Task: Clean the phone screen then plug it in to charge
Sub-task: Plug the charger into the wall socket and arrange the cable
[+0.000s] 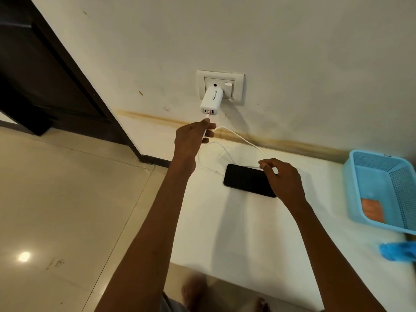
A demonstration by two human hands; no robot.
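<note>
A black phone [245, 179] lies flat, screen up, on the white table [236, 233] below a wall socket [234, 83]. A white charger adapter [211, 101] sits in the socket. My left hand [191, 138] reaches up to the adapter and grips the white charging cable [240, 138] just behind its plug, which meets the adapter's underside. The cable loops over the table behind the phone, and its free connector [217, 172] lies off the phone's left end. My right hand [282, 179] hovers over the phone's right end, thumb and forefinger pinched together where a cable strand reaches them.
A light blue plastic basket [380, 188] with an orange cloth [372, 211] inside stands at the table's right. A blue object [398, 251] lies at the right edge. A dark door frame [74, 82] and tiled floor [67, 199] are on the left.
</note>
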